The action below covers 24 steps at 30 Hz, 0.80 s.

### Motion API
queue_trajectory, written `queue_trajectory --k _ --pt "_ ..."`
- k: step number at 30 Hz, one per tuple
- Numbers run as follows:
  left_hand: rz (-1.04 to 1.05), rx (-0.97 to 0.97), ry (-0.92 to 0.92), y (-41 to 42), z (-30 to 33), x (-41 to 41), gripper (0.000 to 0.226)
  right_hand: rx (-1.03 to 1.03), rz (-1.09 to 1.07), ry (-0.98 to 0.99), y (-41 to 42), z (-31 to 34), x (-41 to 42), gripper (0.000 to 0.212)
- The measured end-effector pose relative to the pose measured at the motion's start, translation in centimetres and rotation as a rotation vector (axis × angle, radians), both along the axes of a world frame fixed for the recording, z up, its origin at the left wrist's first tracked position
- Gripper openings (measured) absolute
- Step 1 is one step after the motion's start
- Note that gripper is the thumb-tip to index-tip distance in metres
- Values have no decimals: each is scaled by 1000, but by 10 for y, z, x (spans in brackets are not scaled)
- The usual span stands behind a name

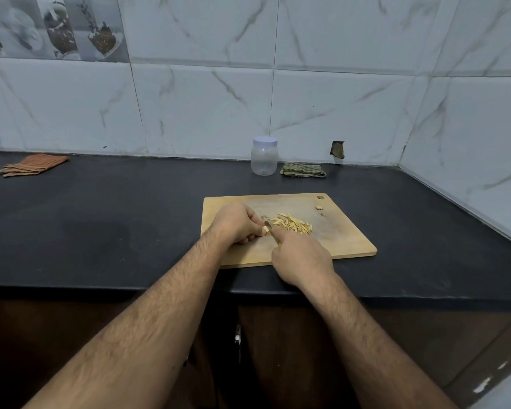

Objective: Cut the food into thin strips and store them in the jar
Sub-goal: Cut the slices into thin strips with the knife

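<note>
Two hands worked the cutting board [337,231]: the left hand [236,222] pinched a small food piece [265,230], the right hand [301,258] gripped a knife [270,228] just beside those fingertips, strips [292,225] piled beyond the blade, the lidded jar [264,156] well behind; short, shallow strokes seemed wisest.

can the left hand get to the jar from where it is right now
Probably yes, once it lets go. The left hand is pinching a piece of food on the cutting board; the jar stands behind the board, lid on, with bare counter between.
</note>
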<state>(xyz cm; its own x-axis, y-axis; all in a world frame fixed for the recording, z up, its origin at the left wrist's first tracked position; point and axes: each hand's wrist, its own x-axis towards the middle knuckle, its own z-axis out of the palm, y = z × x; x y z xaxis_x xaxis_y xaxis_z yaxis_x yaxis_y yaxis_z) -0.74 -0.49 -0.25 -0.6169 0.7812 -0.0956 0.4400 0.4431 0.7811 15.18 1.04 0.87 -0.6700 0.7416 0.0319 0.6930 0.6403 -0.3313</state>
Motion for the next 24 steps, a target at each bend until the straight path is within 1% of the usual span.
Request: queue_trajectory --k 9,13,19,24 --pt "-6 4 6 1 0 0 13 17 -8 -67 -4 8 -3 61" --pt "-8 8 12 0 -3 -1 10 24 8 -76 -10 2 9 61" --pt "-14 17 -7 0 -4 -3 8 16 -42 -20 -6 -1 12 54" --pt "-18 21 -5 1 -6 -4 8 -20 -30 15 -5 -1 6 61"
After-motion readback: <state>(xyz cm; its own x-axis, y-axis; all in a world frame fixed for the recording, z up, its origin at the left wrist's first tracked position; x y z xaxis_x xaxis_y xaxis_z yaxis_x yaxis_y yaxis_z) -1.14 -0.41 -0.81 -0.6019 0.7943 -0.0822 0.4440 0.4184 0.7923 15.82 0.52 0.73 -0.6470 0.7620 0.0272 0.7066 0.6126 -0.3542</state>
